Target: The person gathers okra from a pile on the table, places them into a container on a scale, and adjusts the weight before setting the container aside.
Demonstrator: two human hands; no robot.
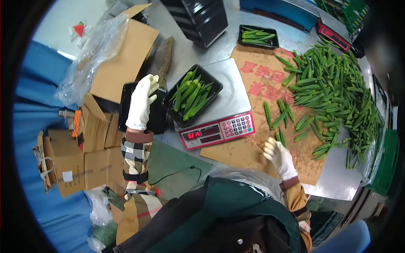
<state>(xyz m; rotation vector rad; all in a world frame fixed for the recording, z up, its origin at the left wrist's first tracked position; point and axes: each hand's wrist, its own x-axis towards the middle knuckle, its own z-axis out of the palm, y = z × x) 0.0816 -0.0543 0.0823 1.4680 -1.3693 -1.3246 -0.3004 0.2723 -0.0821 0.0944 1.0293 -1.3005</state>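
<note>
My left hand (141, 101), in a white glove, rests on a stack of empty black trays (158, 120) left of the scale, fingers on the top tray's edge. My right hand (277, 154), also gloved, is on the cardboard sheet (236, 152) and touches a few loose okra pods (279, 135). A black tray filled with okra (192, 96) sits on the red and silver digital scale (219, 130), whose display is lit. A large heap of okra (337, 84) lies to the right on the cardboard.
A second filled tray of okra (258, 36) stands at the back. An open cardboard box with a plastic bag (114, 59) is at the left, folded cartons (76, 156) below it. Another stack of black trays (202, 17) is at the far middle, a second scale (333, 36) far right.
</note>
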